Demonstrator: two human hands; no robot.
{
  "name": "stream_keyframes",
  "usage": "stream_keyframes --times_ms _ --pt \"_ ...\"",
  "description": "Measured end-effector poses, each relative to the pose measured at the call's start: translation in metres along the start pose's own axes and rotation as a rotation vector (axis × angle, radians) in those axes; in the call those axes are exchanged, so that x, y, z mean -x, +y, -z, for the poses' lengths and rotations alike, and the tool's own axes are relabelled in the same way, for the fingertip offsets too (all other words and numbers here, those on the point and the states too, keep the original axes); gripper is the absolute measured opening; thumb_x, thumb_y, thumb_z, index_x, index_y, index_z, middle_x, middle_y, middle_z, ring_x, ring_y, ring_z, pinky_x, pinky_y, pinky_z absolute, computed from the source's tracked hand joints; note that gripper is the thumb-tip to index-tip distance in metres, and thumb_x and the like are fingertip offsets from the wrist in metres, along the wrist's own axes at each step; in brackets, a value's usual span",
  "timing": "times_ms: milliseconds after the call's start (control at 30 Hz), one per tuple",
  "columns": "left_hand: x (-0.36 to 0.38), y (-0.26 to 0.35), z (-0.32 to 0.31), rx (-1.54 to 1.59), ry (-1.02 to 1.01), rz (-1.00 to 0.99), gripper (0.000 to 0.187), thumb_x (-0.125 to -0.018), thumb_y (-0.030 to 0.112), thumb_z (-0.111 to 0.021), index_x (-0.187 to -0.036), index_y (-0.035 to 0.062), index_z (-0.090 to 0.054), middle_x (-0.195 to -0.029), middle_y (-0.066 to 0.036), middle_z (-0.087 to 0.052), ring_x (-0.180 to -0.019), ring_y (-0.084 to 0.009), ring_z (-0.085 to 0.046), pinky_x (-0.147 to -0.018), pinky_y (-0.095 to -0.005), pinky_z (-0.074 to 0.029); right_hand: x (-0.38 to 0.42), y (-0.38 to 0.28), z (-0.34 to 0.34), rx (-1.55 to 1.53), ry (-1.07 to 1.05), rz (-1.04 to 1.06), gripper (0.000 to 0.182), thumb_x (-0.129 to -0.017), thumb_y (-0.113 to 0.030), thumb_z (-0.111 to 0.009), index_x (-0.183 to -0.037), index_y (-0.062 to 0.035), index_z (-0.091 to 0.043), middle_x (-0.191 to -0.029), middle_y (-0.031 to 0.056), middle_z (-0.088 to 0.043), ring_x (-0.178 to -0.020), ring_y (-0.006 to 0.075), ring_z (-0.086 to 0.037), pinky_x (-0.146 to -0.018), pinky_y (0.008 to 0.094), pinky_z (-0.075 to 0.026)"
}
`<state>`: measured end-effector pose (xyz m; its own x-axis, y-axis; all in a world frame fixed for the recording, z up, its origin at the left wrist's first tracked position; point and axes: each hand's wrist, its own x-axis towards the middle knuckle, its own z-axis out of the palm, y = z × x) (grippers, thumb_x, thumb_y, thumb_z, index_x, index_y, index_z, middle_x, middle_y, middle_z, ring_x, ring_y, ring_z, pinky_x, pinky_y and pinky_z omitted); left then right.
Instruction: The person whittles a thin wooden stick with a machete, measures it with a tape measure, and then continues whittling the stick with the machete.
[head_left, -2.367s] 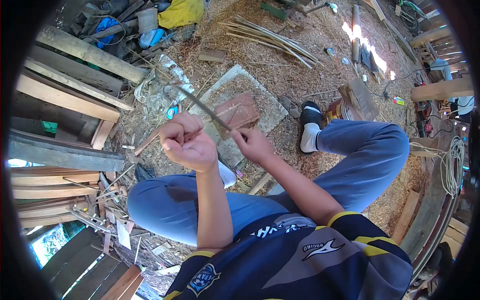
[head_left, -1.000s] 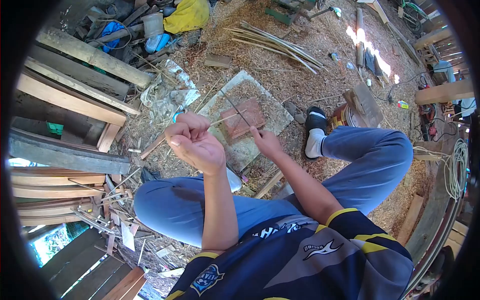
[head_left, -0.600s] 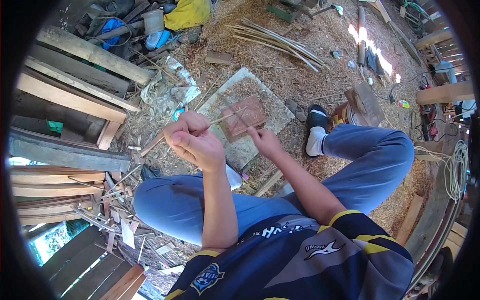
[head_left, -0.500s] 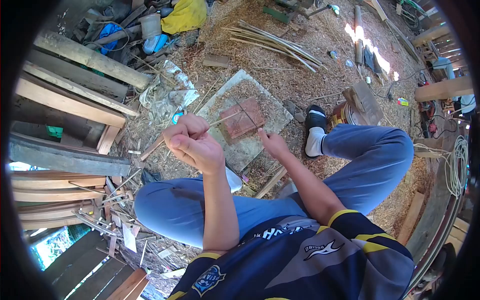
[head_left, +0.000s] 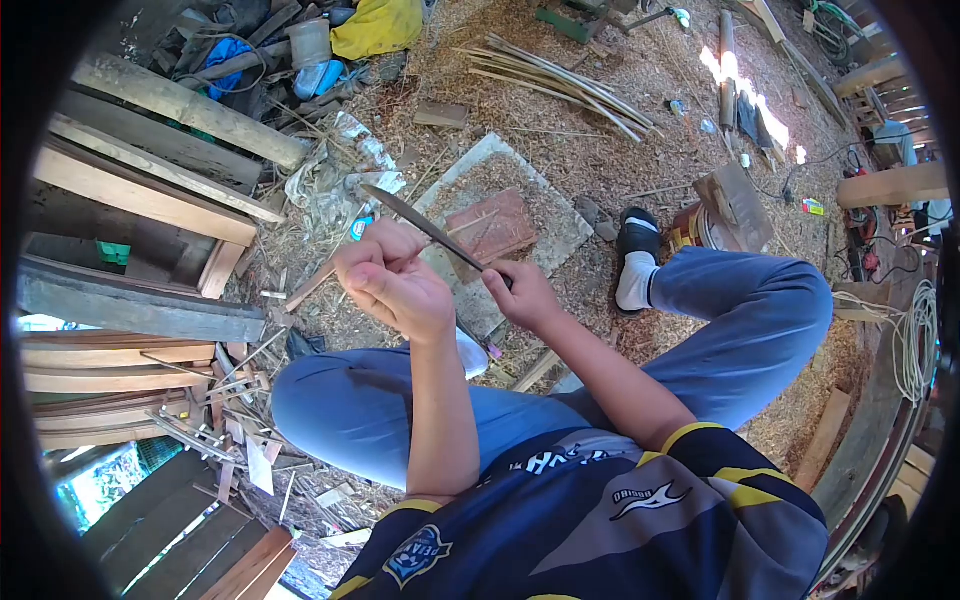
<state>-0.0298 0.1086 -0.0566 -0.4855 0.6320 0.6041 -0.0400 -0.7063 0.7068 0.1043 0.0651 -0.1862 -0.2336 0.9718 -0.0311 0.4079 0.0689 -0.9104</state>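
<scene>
In the head view my left hand [head_left: 395, 282] is a closed fist around a thin wooden stick [head_left: 474, 223], whose pale end pokes out to the right. My right hand [head_left: 525, 297] grips the dark handle of a long knife [head_left: 422, 224]. Its blade slants up and left, crossing the stick in this view, and its tip lies beyond my left knuckles. Below both hands a reddish flat block [head_left: 510, 222] rests on a grey square slab [head_left: 555, 195] strewn with shavings.
Behind the slab lies a bundle of thin strips [head_left: 565, 85]. A bucket [head_left: 688, 230] with a board [head_left: 733, 205] against it stands beside my right foot [head_left: 634, 260]. Planks [head_left: 150, 205] line the left side, and wood shavings cover the ground. Coiled rope [head_left: 912, 345] hangs at right.
My right hand has drawn back slightly toward me, and the knife has swung from over the reddish block to the left, across the stick. My left fist stays nearly in place.
</scene>
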Motion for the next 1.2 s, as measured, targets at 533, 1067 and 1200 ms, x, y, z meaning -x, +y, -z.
stream_keyframes --times_ms 533,1067,1200 --pt "-0.001 0.007 -0.008 -0.013 0.0 0.006 0.047 -0.108 0.052 -0.037 -0.085 0.0124 -0.028 -0.067 0.001 -0.024 -0.059 -0.01 -0.023 -0.052 -0.0277 -0.021 0.0 -0.044 0.013 0.018 0.006 -0.255 0.055 -0.098 -0.052 -0.054 -0.088 -0.0016 -0.076 -0.073 0.025 -0.067 -0.072 0.0433 -0.068 -0.069 0.049 -0.054" --pt "0.003 0.003 -0.015 -0.004 -0.021 0.002 0.046 -0.108 0.05 -0.039 -0.085 0.0132 -0.026 -0.067 0.001 -0.023 -0.06 -0.0104 -0.023 -0.053 -0.0276 -0.021 -0.001 -0.029 0.008 -0.037 -0.026 -0.23 0.06 -0.099 -0.056 -0.05 -0.093 -0.0013 -0.075 -0.082 0.0265 -0.07 -0.081 0.0435 -0.069 -0.072 0.0487 -0.053" --pt "-0.001 0.002 -0.012 -0.004 -0.029 -0.016 0.044 -0.109 0.048 -0.038 -0.085 0.013 -0.026 -0.067 0.001 -0.024 -0.06 -0.0103 -0.023 -0.053 -0.0271 -0.021 -0.008 0.007 0.013 0.031 -0.036 -0.43 0.057 -0.099 -0.054 -0.052 -0.094 -0.0017 -0.075 -0.083 0.0259 -0.07 -0.081 0.0431 -0.07 -0.071 0.0485 -0.053"
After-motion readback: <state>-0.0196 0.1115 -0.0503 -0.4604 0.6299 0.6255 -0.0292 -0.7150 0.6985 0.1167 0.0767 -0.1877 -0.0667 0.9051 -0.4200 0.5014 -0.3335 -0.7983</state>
